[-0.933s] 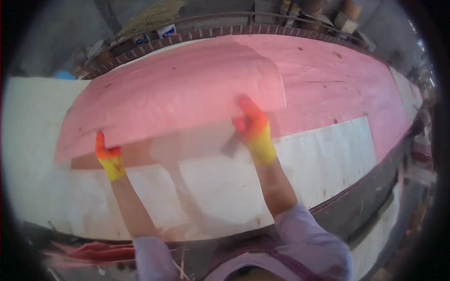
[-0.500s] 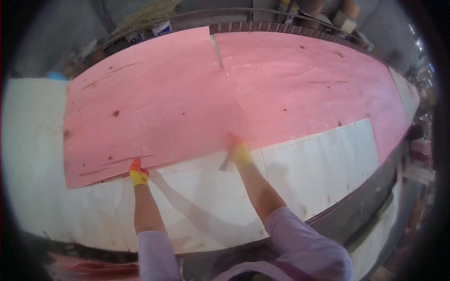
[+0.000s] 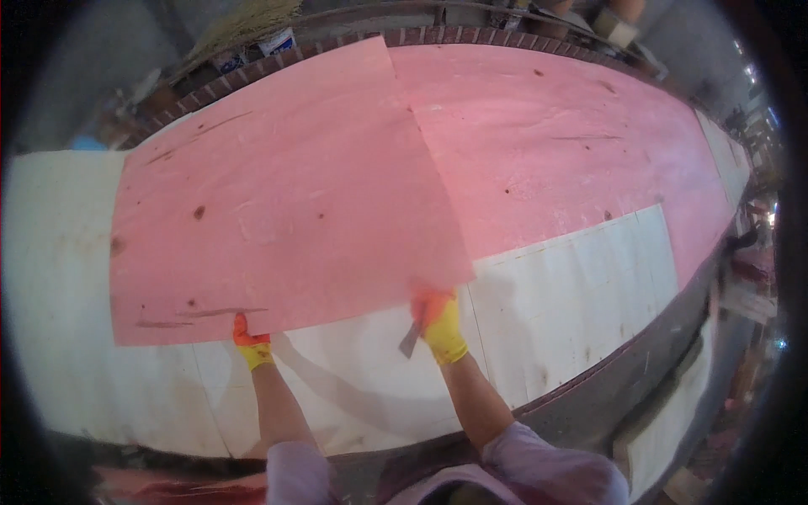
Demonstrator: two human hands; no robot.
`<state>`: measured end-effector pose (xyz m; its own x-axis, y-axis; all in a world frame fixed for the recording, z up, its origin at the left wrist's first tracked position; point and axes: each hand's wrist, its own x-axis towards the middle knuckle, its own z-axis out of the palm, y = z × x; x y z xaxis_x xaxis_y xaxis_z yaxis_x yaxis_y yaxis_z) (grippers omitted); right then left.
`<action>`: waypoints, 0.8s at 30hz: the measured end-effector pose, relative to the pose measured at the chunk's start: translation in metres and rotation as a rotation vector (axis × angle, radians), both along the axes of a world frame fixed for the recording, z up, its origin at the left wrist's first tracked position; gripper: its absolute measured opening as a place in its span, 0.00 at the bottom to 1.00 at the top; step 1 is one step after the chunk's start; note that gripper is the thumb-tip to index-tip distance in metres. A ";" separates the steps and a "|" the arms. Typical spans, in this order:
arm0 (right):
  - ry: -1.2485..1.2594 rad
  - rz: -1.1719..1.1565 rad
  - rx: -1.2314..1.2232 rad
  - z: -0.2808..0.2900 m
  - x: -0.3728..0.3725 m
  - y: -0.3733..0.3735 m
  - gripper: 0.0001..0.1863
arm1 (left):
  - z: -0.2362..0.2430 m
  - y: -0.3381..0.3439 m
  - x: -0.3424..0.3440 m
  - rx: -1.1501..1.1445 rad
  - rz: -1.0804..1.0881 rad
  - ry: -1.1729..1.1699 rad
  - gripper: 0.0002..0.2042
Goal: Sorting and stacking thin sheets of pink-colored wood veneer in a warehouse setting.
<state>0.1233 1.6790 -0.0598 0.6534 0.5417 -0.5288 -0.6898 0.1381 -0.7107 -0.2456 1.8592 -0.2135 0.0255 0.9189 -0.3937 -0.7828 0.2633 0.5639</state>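
Observation:
A large pink wood veneer sheet point(image 3: 286, 202), marked with dark knots and streaks, covers the left part of the stack. My left hand point(image 3: 252, 338), in an orange and yellow glove, pinches its near edge, thumb on top. Close to that sheet's near right corner is my right hand point(image 3: 439, 324), gloved alike and closed around a scraper point(image 3: 410, 341), whose dark flat blade sticks out toward me. Motion smears its fingertips, so whether they also grip the sheet is unclear. Another pink veneer sheet point(image 3: 555, 143) lies to the right, its left border under or against the first.
Pale veneer sheets point(image 3: 337, 396) lie along the near side, with another pale sheet point(image 3: 59, 278) at the far left. Brick edging point(image 3: 471, 35) runs behind the stack. Beyond it stand a white bucket point(image 3: 276, 42) and a bundle of straw point(image 3: 244, 21).
Both hands have come nearer to me, drawing the left pink sheet along. Its right edge now meets the other pink sheet, where a pale gap showed at the far end.

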 end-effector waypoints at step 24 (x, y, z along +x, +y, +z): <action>0.228 0.041 -0.108 -0.122 0.030 0.037 0.07 | -0.070 0.053 -0.016 -0.176 -0.034 0.372 0.19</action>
<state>0.1531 1.7158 -0.1815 0.4892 0.4979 -0.7161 -0.8375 0.0389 -0.5451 -0.2617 1.9118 -0.2831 -0.1189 0.8376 -0.5332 -0.5230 0.4037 0.7507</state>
